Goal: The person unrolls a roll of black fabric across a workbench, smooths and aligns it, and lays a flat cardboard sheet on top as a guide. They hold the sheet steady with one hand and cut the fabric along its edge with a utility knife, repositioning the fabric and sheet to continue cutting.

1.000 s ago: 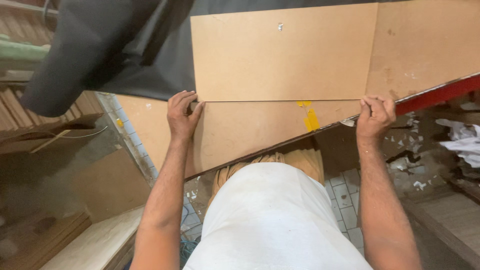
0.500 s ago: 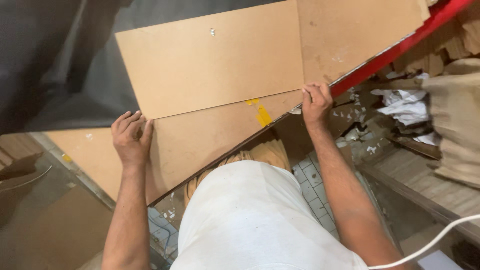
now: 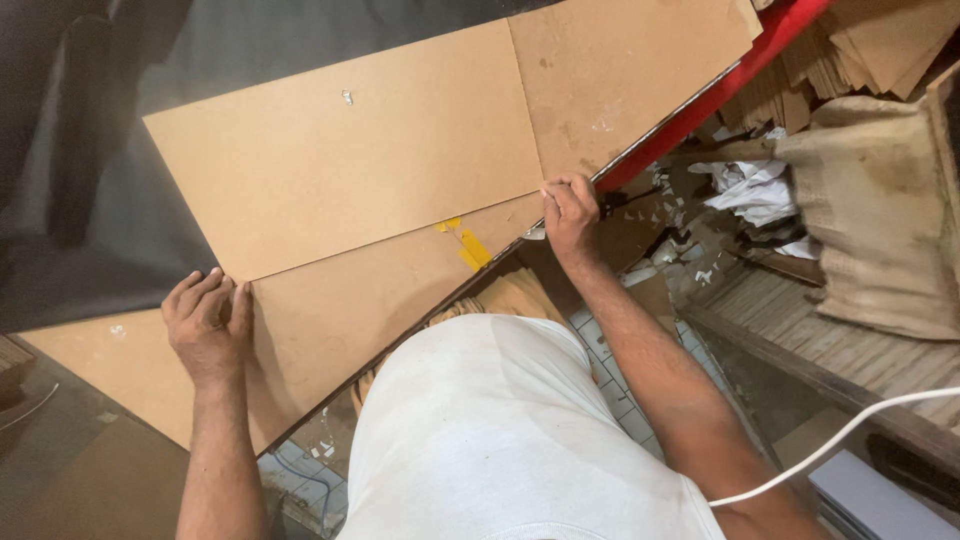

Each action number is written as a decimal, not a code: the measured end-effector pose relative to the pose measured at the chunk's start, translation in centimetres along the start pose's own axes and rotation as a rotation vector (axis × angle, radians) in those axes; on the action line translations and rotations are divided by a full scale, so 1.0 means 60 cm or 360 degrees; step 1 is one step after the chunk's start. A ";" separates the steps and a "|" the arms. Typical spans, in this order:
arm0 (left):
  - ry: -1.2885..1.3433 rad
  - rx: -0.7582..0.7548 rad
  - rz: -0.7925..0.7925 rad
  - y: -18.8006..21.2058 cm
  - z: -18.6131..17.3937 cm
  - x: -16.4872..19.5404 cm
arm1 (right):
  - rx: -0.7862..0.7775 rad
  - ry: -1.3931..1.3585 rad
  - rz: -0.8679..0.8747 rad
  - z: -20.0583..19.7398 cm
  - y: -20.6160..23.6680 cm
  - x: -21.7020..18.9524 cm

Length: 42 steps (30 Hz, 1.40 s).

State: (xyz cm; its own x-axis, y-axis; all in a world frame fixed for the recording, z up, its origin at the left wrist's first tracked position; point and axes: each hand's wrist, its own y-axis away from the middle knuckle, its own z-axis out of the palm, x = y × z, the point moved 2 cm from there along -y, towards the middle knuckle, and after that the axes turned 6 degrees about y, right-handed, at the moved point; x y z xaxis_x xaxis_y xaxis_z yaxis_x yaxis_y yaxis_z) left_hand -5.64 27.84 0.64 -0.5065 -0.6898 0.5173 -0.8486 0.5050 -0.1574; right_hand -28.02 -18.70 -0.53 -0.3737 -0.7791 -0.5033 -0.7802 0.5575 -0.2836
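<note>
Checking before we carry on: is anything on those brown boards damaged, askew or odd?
A strip of yellow tape sits crooked on the lower board, near the upper board's edge. A small pale scrap lies on the upper board. Paper scraps litter the floor beside the right hand.

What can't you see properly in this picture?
- Head view: the lower board is partly hidden under the top board and cut off behind the person's white shirt.
- The left hand palm lies flat on the board, so what is beneath it is hidden.
- The right hand fingertips curl over the board edge, out of sight.
- The small white speck is too small to identify.
</note>
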 end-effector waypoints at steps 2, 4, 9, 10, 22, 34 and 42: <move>-0.0008 -0.0009 -0.0015 -0.004 0.000 0.005 | -0.0037 0.0039 -0.0055 -0.006 -0.009 -0.005; -0.0025 -0.0032 -0.0055 -0.008 0.000 0.010 | -0.0103 0.0092 -0.0119 -0.015 -0.020 -0.011; -0.0375 -0.0078 -0.0011 -0.022 0.009 0.026 | -0.0474 0.0151 -0.0237 -0.037 -0.067 -0.007; -0.0470 -0.0080 0.0021 -0.025 0.012 0.030 | -0.0574 0.0188 -0.0276 -0.037 -0.079 -0.004; -0.0533 0.0053 -0.0011 -0.055 0.017 0.054 | -0.1294 0.0046 -0.0699 0.006 -0.176 0.014; -0.0556 0.0051 -0.0222 -0.070 0.000 0.059 | -0.1348 0.0584 -0.0628 0.059 -0.385 -0.025; -0.0717 0.0119 -0.0462 -0.092 0.000 0.027 | -0.0508 0.0541 -0.0935 0.182 -0.697 0.049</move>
State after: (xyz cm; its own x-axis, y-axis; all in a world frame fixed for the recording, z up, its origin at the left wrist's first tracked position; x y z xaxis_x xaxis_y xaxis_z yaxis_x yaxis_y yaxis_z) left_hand -1.77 23.93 2.31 -0.2510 -0.9579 0.1391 -0.9636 0.2337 -0.1296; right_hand 8.97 -41.16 0.90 0.0553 -0.9973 -0.0474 -0.9874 -0.0476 -0.1511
